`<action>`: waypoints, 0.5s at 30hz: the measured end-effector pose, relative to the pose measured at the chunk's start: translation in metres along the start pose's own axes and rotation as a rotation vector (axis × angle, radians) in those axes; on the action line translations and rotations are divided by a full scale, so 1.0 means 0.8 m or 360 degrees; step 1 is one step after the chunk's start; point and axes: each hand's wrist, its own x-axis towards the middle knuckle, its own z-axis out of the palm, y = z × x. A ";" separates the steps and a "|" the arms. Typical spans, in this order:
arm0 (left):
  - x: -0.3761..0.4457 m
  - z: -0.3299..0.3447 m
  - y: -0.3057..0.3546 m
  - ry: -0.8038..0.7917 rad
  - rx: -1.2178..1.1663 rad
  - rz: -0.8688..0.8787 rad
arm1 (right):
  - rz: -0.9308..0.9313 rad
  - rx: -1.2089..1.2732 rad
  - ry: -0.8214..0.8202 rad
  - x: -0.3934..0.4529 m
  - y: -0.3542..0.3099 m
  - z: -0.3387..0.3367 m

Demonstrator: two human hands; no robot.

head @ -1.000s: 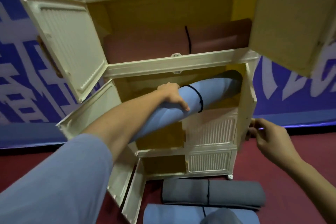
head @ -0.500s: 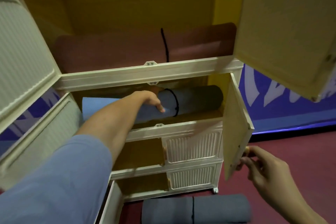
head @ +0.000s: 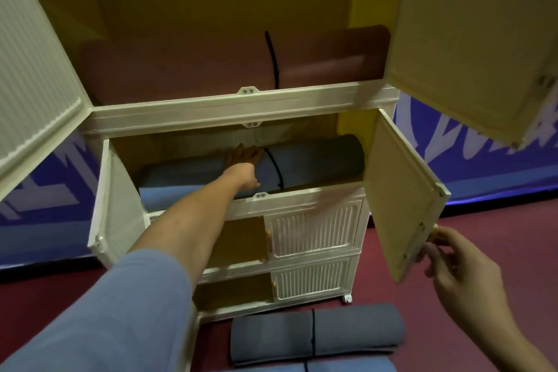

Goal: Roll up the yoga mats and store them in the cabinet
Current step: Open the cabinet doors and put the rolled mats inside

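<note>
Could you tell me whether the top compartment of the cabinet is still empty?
No, a reddish-brown rolled mat tied with a black strap already lies across the top compartment of the cabinet.

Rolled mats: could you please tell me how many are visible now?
4: brown mat on the top shelf, blue mat on the second shelf, grey mat and a cropped blue mat on the floor. More may be hidden.

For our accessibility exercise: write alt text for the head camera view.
A person's left hand presses a rolled blue mat into a cream cabinet's second shelf while the right hand holds its open door. A red mat lies above; a grey mat waits on the floor.
</note>
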 end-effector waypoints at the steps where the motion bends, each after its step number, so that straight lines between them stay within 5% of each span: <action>1: -0.003 0.003 0.004 0.0046 0.0017 0.0022 | 0.0052 0.0007 0.0074 -0.006 0.004 -0.001; 5: -0.054 0.026 0.036 0.0459 0.0047 -0.0023 | 0.0274 0.0112 0.0409 -0.052 0.006 0.002; 8: -0.127 0.077 0.063 0.0863 -0.0564 -0.0061 | 0.0418 0.0281 0.0426 -0.102 -0.004 0.026; 15: -0.158 0.219 0.099 -0.0319 -0.1854 -0.0787 | 0.0493 0.0079 -0.0453 -0.201 0.067 0.164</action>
